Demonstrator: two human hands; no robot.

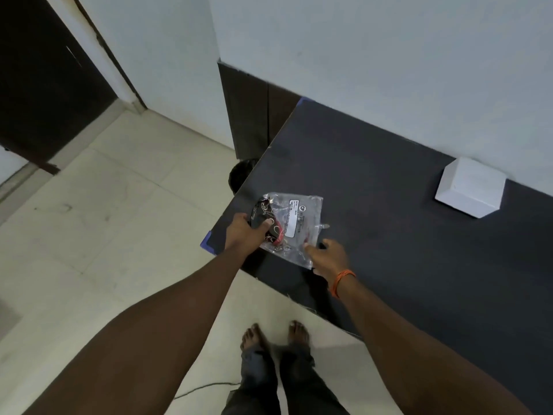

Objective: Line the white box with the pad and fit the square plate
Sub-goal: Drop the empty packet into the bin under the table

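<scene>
Gripping a clear plastic bag (pixel 291 224) with left hand (pixel 246 235) and pinching its edge with right hand (pixel 327 257), person preps parts; next, empty it, open the closed white box (pixel 469 187).

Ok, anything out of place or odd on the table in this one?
Slightly. The white box sits untouched by the wall, while both hands hold a clear plastic bag of black and red items at the table's corner. No pad or square plate is visible.
</scene>
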